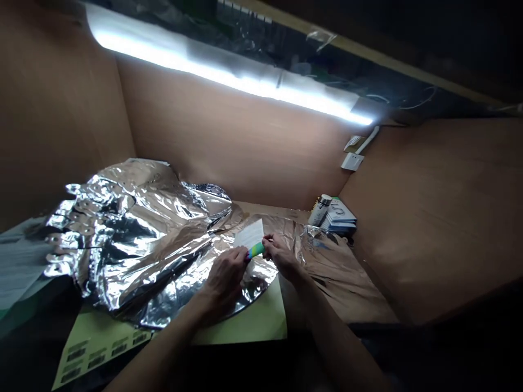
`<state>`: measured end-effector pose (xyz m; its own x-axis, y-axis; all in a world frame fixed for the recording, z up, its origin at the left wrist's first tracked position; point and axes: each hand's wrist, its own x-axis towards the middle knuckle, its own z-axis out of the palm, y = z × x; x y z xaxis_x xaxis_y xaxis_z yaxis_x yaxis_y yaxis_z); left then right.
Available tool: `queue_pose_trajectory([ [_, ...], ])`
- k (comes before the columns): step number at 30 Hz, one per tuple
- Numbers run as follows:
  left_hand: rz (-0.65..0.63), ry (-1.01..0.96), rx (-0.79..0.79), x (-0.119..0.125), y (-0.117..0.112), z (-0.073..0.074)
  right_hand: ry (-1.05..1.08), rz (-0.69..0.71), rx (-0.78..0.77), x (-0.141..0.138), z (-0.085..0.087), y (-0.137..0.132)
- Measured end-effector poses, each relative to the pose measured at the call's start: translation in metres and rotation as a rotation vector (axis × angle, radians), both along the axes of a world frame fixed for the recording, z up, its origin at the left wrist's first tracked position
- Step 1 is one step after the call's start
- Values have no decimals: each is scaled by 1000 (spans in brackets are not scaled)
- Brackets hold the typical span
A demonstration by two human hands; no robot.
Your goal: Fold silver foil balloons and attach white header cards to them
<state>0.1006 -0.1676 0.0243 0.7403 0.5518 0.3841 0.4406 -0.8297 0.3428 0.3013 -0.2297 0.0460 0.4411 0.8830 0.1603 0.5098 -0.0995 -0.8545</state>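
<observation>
Between my hands is a small rainbow-coloured strip [256, 250] in green, yellow and blue; its exact kind cannot be made out. My left hand [227, 268] is closed on its left end. The fingers of my right hand [277, 251] pinch its right end. Just behind the strip is a white sheet of paper [250, 234]; whether a hand touches it is unclear. Beneath both hands spreads a large pile of shiny silver foil bags [155, 239]. Part of the strip is hidden by my fingers.
A yellow label sheet with barcodes [98, 340] lies under the foil at the front. At the back right stand a bottle [319, 211] and a stack of notebooks [340, 213]. Wooden panels [245, 147] enclose the bench, with a lit tube [229, 76] overhead.
</observation>
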Motion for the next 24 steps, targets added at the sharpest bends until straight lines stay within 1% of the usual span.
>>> queue_pose_trajectory([
  [1,42,-75,-34,-4,-7,6,10,-27,60,1,6,-8],
  [2,85,-185,-112,-8,-15,11,15,-61,119,3,12,-19],
  [3,114,-324,-242,-12,-23,15,27,-71,163,6,15,-30],
  [4,120,-476,-417,-15,-31,19,63,-38,182,9,17,-42],
  [6,65,-731,-823,-16,-46,22,201,104,167,14,13,-65],
  [7,21,-799,-993,-14,-53,22,276,152,166,16,9,-75],
  [8,-8,-848,-1127,-11,-59,21,334,145,177,17,4,-84],
  [9,-9,-891,-1222,-7,-65,20,371,77,198,19,-1,-93],
  [10,9,-925,-1286,-3,-70,19,394,-23,223,22,-5,-102],
  [11,28,-945,-1330,1,-75,18,419,-94,238,24,-7,-111],
  [12,33,-942,-1367,5,-79,17,458,-107,231,27,-8,-121],
  [13,18,-909,-1407,8,-83,17,509,-70,204,30,-8,-133],
  [15,-26,-787,-1464,12,-86,16,585,62,146,35,-6,-159],
  [16,-33,-721,-1459,13,-85,16,598,119,117,36,-5,-172],
  [18,10,-625,-1383,16,-79,16,615,189,62,38,-3,-192],
  [19,40,-596,-1322,19,-75,15,632,204,48,41,-3,-197],
  [20,58,-571,-1253,23,-71,13,663,174,59,48,-2,-197],
  [21,62,-540,-1181,28,-69,10,699,86,103,58,-1,-194],
  [22,57,-510,-1099,33,-68,5,730,-50,175,74,2,-188],
  [24,15,-436,-892,43,-74,-7,755,-396,372,119,14,-167],
])
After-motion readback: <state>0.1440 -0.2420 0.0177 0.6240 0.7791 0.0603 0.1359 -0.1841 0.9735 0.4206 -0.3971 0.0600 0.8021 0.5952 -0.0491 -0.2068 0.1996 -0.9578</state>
